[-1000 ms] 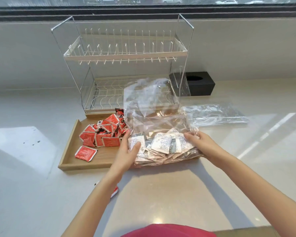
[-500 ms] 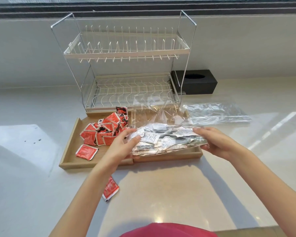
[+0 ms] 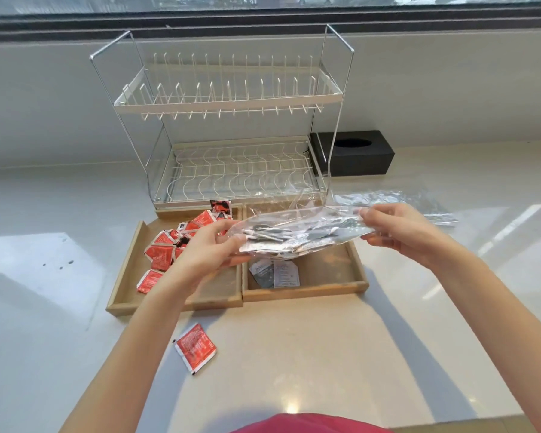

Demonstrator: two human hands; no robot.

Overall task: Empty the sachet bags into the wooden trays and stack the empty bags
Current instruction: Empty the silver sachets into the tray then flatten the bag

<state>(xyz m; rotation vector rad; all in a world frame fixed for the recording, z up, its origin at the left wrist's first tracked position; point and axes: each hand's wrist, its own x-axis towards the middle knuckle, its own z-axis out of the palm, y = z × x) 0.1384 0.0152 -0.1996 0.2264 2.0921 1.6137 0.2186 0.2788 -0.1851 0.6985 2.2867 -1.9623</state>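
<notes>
While both hands hold a clear bag point(image 3: 297, 235) of white sachets in the air, the person is in the middle of tipping it over the right wooden tray point(image 3: 306, 293). Only one camera shows this, the one on the head. The left hand point(image 3: 214, 248) pinches the left end of the bag, with the thumb on top and the fingers under it. The right hand point(image 3: 397, 228) pinches the right end the same way. Two white sachets point(image 3: 277, 273) already lie in the right tray, just under the bag. The left wooden tray point(image 3: 128, 295) holds a pile of red sachets point(image 3: 175, 242), and one red sachet point(image 3: 196, 347) lies on the counter point(image 3: 294, 354) near the person. An empty bag point(image 3: 419, 203) lies flat to the far right. Next, the bag probably needs a tilt and a shake, mouth down, so the rest falls inside the tray.
</notes>
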